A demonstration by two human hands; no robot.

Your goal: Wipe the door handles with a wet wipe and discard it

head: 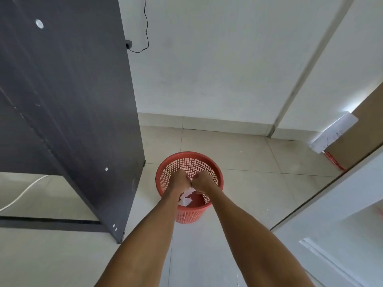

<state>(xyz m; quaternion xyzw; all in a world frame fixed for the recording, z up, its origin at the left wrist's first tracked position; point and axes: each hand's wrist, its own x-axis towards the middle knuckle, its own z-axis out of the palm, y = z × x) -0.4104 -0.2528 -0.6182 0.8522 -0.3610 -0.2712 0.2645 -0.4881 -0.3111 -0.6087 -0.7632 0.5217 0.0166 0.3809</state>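
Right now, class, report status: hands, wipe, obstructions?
Left hand and right hand curled, apparently pinching wet wipe. Wipe over red basket, not yet dropped. Nothing in the way.

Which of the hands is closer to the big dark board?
Left. The left hand is over the red basket, on its left half, toward the dark board; the right hand is beside it, farther right.

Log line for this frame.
phase: discard; left hand, right hand: grip wet wipe; over red basket; wipe not released

Left hand (179, 180), right hand (202, 181), wipe (186, 197) at red basket (189, 154)
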